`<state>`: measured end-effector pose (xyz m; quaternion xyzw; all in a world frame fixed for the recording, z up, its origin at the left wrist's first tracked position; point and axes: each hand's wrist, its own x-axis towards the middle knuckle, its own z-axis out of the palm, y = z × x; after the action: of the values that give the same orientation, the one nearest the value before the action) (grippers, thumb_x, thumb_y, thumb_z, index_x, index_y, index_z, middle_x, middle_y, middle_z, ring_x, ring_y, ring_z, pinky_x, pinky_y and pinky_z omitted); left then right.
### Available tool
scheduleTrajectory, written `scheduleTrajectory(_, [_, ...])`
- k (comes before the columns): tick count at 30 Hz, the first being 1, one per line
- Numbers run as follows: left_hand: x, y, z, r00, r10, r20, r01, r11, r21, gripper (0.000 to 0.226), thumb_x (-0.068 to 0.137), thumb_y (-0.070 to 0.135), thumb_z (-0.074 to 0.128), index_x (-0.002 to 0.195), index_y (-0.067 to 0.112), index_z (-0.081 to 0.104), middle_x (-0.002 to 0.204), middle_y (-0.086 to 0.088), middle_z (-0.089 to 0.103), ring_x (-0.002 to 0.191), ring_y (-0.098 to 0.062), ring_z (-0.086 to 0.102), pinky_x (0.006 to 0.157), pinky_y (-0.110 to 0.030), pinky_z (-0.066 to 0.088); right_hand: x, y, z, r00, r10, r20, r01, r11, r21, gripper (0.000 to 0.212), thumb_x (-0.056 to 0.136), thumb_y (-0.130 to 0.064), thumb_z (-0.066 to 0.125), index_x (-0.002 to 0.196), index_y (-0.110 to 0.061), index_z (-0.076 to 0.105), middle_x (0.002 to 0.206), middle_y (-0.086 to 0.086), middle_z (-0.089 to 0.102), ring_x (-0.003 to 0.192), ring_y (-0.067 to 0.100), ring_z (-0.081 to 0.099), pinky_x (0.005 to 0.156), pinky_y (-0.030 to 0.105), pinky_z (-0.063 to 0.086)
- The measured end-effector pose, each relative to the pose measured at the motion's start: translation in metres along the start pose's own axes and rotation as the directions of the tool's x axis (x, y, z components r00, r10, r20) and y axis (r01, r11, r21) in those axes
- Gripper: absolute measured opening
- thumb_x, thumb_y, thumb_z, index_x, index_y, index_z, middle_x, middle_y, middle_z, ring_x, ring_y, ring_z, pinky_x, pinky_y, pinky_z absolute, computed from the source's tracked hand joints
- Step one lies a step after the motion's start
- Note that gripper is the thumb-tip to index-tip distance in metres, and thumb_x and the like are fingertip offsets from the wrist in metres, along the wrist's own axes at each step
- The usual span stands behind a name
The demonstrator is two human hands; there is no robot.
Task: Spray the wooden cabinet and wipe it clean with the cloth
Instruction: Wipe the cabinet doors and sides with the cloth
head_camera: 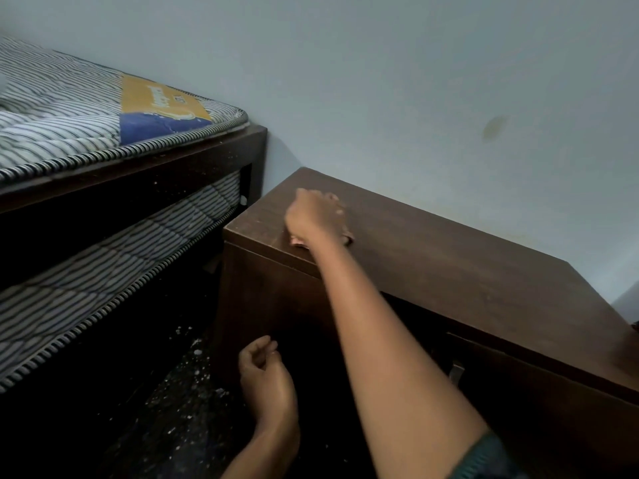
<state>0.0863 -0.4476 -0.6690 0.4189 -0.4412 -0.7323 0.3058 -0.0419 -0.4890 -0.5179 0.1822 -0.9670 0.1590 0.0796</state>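
Nearest, the left hand (268, 378) hangs low, fingers loosely curled, holding nothing. It seems to be just waiting. Farther off, the right hand (313, 216) grips a mostly hidden cloth (298, 240) and pushes it onto the wooden cabinet (449, 271), likely to rub its dull, scuffed brown top. The cabinet stands right of the bed (69, 133).

Dim, bluish light leaves the floor (179, 413) near-black, the right hand (316, 217) motion-blurred, and frame edges bowed.
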Motion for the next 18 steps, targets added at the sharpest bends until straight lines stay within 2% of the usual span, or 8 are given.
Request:
scheduleTrajectory(3, [-0.002,0.004,-0.001,1.0,-0.017,0.019,0.016,1.0,0.019,0.018,0.091,-0.003,0.044,0.099,0.009,0.055,0.105,-0.019,0.063,0.101,-0.032,0.058,0.096,-0.043,0.044,-0.023,-0.041,0.013,0.971,-0.236,-0.041,0.238,0.969,0.064,0.025,0.093,-0.019,0.044,0.11,-0.012,0.06,0.117,0.007,0.061,0.11,0.027,0.054,0.097,0.044,0.04])
scheduleTrajectory(5, [-0.002,0.01,-0.002,1.0,-0.009,0.028,0.008,0.999,0.041,0.015,0.092,0.0,0.046,0.098,0.009,0.056,0.104,-0.019,0.062,0.098,-0.031,0.057,0.093,-0.042,0.044,-0.04,-0.048,0.017,0.925,-0.365,-0.108,0.373,0.925,0.071,0.029,0.093,-0.022,0.049,0.118,-0.014,0.06,0.117,0.005,0.063,0.109,0.025,0.055,0.094,0.041,0.041])
scheduleTrajectory(10, [0.006,0.019,-0.005,1.0,0.016,0.016,-0.016,1.0,-0.022,0.022,0.094,0.0,0.036,0.101,0.004,0.057,0.108,-0.024,0.063,0.089,-0.025,0.055,0.086,-0.039,0.045,-0.066,-0.027,0.019,0.813,-0.529,-0.243,0.562,0.823,0.087,0.039,0.086,-0.019,0.058,0.126,-0.017,0.059,0.121,-0.001,0.064,0.111,0.019,0.057,0.085,0.036,0.04])
scheduleTrajectory(14, [0.006,0.028,-0.007,0.99,0.13,0.05,-0.131,0.991,0.009,0.027,0.095,0.0,0.033,0.087,0.016,0.054,0.102,-0.014,0.062,0.081,-0.017,0.057,0.085,-0.034,0.044,-0.087,0.009,0.009,0.784,-0.519,-0.34,0.585,0.801,0.127,0.037,0.073,-0.01,0.064,0.108,-0.016,0.07,0.109,-0.001,0.07,0.102,0.02,0.063,0.076,0.034,0.043])
scheduleTrajectory(16, [0.0,0.036,-0.007,0.953,0.251,0.168,-0.259,0.965,0.03,0.031,0.094,-0.002,0.035,0.084,0.019,0.056,0.098,-0.011,0.064,0.079,-0.015,0.059,0.081,-0.03,0.046,-0.095,0.032,0.002,0.792,-0.469,-0.392,0.553,0.822,0.135,0.037,0.066,-0.012,0.066,0.102,-0.017,0.072,0.102,-0.001,0.073,0.095,0.021,0.065,0.072,0.031,0.045])
scheduleTrajectory(18, [-0.008,0.042,-0.005,0.884,0.346,0.313,-0.375,0.926,0.035,0.029,0.094,-0.003,0.037,0.089,0.015,0.059,0.091,-0.008,0.066,0.081,-0.017,0.062,0.075,-0.021,0.049,-0.101,0.054,-0.007,0.811,-0.421,-0.407,0.513,0.846,0.146,0.039,0.062,-0.014,0.069,0.1,-0.021,0.074,0.099,-0.001,0.074,0.094,0.02,0.067,0.071,0.028,0.047])
